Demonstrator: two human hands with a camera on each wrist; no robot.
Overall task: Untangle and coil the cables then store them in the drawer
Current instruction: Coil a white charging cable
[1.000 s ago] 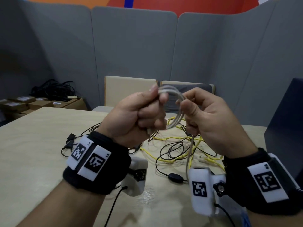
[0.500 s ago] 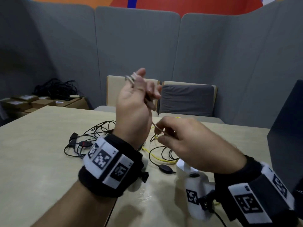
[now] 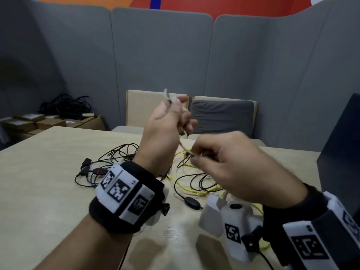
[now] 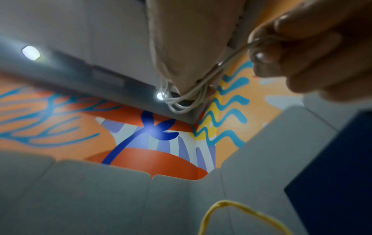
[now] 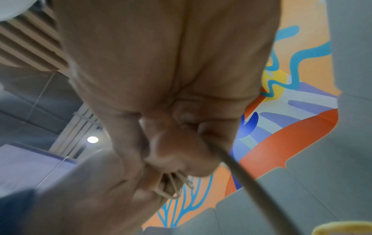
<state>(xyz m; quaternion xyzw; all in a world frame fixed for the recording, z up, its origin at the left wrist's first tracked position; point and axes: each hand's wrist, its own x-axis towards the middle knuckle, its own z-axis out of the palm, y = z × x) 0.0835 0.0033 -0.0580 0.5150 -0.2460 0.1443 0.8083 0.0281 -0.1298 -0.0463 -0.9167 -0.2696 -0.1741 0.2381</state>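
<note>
Step in hand, as judged: wrapping the free tail of the white cable (image 3: 169, 99) around its own coil to lock it. To do it well, keep the tail taut on each pass, lay turns side by side across the middle of the bundle, and leave enough end to tuck under the last turn; too much pull would likely squash the loops out of the grip. Left hand (image 3: 165, 131) is raised above the surface (image 3: 48, 191), fingers curled round the coil, with several white loops protruding past the fingertips, seen clearly in the left wrist view (image 4: 181, 101). Right hand (image 3: 229, 164) sits lower and just beside it, thumb and forefinger closed in a pinch on the tail, the other fingers curled in; a short straight run of cable spans between the two hands. The right wrist view shows the tail (image 5: 237, 168) leaving the pinch and running down past the camera. On the surface beneath, not yet dealt with: a yellow cable (image 3: 187, 184) interlaced with a black cable (image 3: 191, 201) that carries an oval inline block, and a further black cable bundle (image 3: 97, 170) to the left. No drawer identifiable in any view. Coil not yet secured.
</note>
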